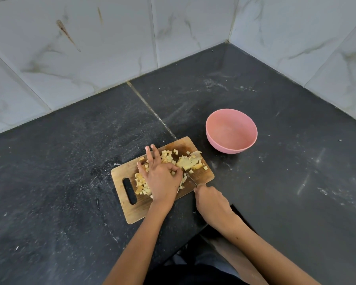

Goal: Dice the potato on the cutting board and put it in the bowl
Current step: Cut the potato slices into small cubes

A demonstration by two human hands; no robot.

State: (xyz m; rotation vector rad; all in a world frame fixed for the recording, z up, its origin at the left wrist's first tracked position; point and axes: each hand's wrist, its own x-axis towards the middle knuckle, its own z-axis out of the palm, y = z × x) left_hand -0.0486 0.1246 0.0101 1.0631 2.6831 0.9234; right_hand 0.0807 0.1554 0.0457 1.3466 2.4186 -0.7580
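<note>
Dark counter (70, 202) | left hand (162, 182) pinches potato (190, 162) dice | right hand (211, 202) grips knife (189, 176), handle hidden

No legible text, labels, brands, nos. or signs showing anywhere.
</note>
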